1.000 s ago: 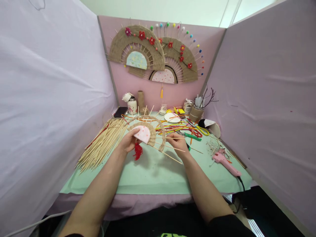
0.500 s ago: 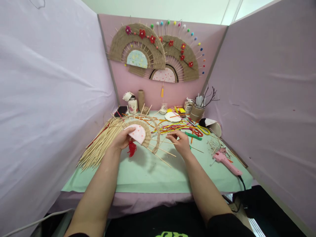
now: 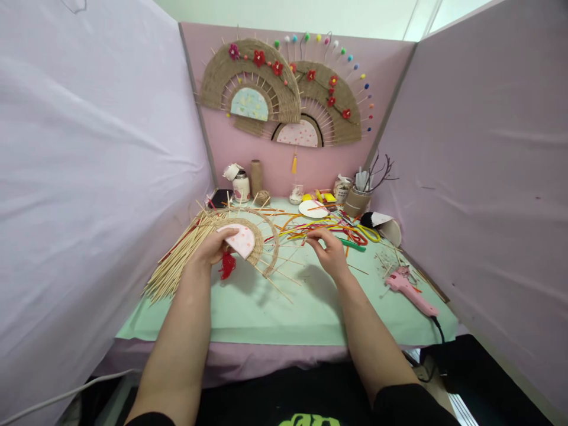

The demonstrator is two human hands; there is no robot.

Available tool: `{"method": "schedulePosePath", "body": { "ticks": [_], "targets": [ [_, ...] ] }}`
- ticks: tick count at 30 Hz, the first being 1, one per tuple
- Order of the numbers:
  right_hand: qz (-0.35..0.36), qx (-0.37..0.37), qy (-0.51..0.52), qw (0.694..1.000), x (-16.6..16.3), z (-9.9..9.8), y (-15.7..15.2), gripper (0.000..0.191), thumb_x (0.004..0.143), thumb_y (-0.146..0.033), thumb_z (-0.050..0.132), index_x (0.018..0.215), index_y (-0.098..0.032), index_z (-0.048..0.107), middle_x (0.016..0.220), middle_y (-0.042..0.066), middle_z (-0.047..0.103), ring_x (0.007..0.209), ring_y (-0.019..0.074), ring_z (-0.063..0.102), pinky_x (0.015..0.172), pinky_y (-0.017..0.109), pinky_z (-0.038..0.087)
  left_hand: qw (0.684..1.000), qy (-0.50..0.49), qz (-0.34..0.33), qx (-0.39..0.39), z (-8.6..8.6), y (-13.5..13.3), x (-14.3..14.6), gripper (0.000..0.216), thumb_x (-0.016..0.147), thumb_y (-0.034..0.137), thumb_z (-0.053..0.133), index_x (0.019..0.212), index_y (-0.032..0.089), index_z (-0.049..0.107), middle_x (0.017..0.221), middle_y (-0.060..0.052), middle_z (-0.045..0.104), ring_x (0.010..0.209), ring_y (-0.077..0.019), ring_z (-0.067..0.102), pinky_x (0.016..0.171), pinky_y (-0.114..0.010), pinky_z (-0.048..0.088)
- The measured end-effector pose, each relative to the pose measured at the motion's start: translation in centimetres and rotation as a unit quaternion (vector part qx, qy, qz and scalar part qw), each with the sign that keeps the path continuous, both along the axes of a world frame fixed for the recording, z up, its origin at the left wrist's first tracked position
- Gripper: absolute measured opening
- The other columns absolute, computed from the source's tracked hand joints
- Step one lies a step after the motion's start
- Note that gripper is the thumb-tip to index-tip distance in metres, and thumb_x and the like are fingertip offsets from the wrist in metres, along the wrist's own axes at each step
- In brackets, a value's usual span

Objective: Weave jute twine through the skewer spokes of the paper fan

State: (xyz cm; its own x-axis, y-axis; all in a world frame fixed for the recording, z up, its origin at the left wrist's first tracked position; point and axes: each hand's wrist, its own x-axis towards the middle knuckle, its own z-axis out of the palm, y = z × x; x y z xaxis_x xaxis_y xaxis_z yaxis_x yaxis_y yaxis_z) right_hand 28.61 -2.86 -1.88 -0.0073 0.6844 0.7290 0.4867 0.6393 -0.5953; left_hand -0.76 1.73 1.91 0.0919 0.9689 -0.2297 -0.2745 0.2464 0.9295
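Note:
My left hand [image 3: 212,247] is closed on a half-round fan [image 3: 255,251], its thumb on the pale pink dotted centre. Tan twine is woven in a band around that centre, and a thinner outer ring of twine crosses the bare sticks. Red threads [image 3: 228,265] hang below my left hand. To the right of the fan, apart from the stick ends, my right hand [image 3: 327,251] is pinched together. A thin strand of twine [image 3: 290,257] seems to run from the outer ring to its fingertips, which are partly hidden.
Loose sticks [image 3: 180,260] are heaped at the left. Coloured pipe cleaners [image 3: 350,235] and a white disc [image 3: 313,208] lie behind my hands. A pink glue gun [image 3: 410,291] rests at the right, its cord over the edge. Finished fans [image 3: 252,71] hang on the back panel.
The fan has shifted slightly left with my left hand. My right hand has turned a little and stands farther from the stick ends, with its fingers still pinched.

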Motion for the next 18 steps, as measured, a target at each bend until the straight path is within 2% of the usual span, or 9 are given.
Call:
{"method": "schedulePosePath", "body": {
  "ticks": [5, 10, 15, 18],
  "targets": [
    [0.014, -0.022, 0.016, 1.0, -0.5, 0.4, -0.5, 0.013, 0.081, -0.03, 0.062, 0.073, -0.02, 0.063, 0.071, 0.003, 0.063, 0.069, 0.016, 0.056, 0.07, 0.031, 0.046, 0.999, -0.041, -0.025, -0.004, 0.1, -0.5, 0.1, 0.011, 0.065, 0.011, 0.063, 0.076, 0.01, 0.066, 0.066, -0.005, 0.07, 0.055, -0.0143, 0.065, 0.054, -0.022, 0.054],
    [0.028, -0.071, 0.062, 0.995, -1.3, 0.6, -0.9, 0.018, 0.078, -0.032, 0.062, 0.067, -0.018, 0.063, 0.065, 0.001, 0.062, 0.061, 0.0139, 0.053, 0.062, 0.028, 0.044, 0.997, -0.053, -0.048, -0.007, -0.1, -0.9, 1.0, 0.007, 0.065, 0.01, 0.062, 0.07, 0.01, 0.067, 0.063, -0.006, 0.069, 0.053, -0.0144, 0.064, 0.052, -0.021, 0.052],
    [0.08, -0.13, 0.028, 0.988, -2.4, 0.5, -1.2, 0.024, 0.079, -0.031, 0.058, 0.06, -0.017, 0.06, 0.056, 0.0, 0.056, 0.054, 0.0123, 0.048, 0.054, 0.025, 0.039, 0.988, -0.046, -0.147, -0.013, -0.9, -1.3, 2.6, 0.01, 0.063, 0.011, 0.064, 0.072, 0.009, 0.068, 0.065, -0.008, 0.07, 0.055, -0.016, 0.064, 0.054, -0.023, 0.051],
    [0.069, -0.134, 0.043, 0.988, -2.3, 0.3, -1.0, 0.021, 0.079, -0.031, 0.058, 0.063, -0.017, 0.061, 0.057, 0.0, 0.056, 0.055, 0.0124, 0.048, 0.054, 0.025, 0.04, 0.985, -0.058, -0.163, -0.003, -1.3, -1.1, 2.6, 0.013, 0.064, 0.013, 0.067, 0.077, 0.009, 0.068, 0.07, -0.009, 0.071, 0.058, -0.0169, 0.066, 0.058, -0.025, 0.052]
  ]
}}
